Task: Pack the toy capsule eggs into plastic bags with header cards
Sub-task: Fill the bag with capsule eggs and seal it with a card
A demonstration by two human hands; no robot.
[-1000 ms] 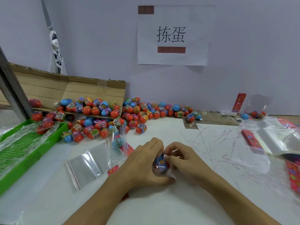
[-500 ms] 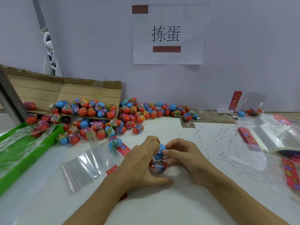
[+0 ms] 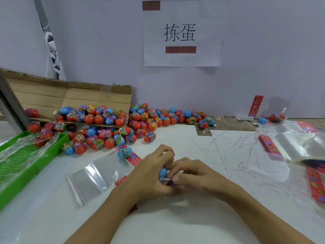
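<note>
My left hand (image 3: 151, 175) and my right hand (image 3: 191, 175) meet over the middle of the white table, both curled round a blue-topped capsule egg (image 3: 163, 172) that sits in crinkled clear film; most of the egg is hidden by fingers. To the left lies a clear plastic bag (image 3: 98, 175) with a red header card (image 3: 133, 158), and a blue egg (image 3: 124, 152) rests on the bag's far end. A big heap of red and blue capsule eggs (image 3: 123, 124) spreads along the back of the table.
An opened cardboard box (image 3: 70, 97) lies at the back left. A green plastic tray (image 3: 21, 161) with film over it is at the left edge. Stacked clear bags (image 3: 297, 147) and red cards (image 3: 316, 184) lie at the right. A packed bag (image 3: 275, 118) stands by the wall.
The view has shifted slightly. My fingers have closed in tighter on the egg, and the film now shows under my right thumb. The bag at the left lies flatter.
</note>
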